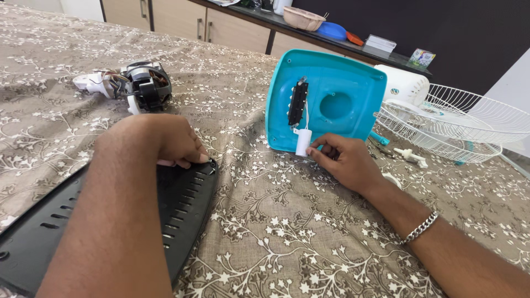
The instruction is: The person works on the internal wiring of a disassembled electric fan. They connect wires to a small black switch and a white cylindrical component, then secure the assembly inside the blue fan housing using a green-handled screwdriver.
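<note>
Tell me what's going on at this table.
A person has fan parts spread over a floral cloth. The right hand pinches a small white cylinder wired to the propped-up teal housing. The left hand rests, fingers curled, on a black slotted panel. A bare motor lies behind it; white wire grilles sit to the right.

free: cloth (287, 232) between forearms | blocked: turquoise housing (353, 99) ahead, wire grille (464, 124) right, perhaps touching

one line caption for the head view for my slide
Right hand pinches a small white cylinder at a teal plastic housing; left hand rests on a black slotted panel.
</note>
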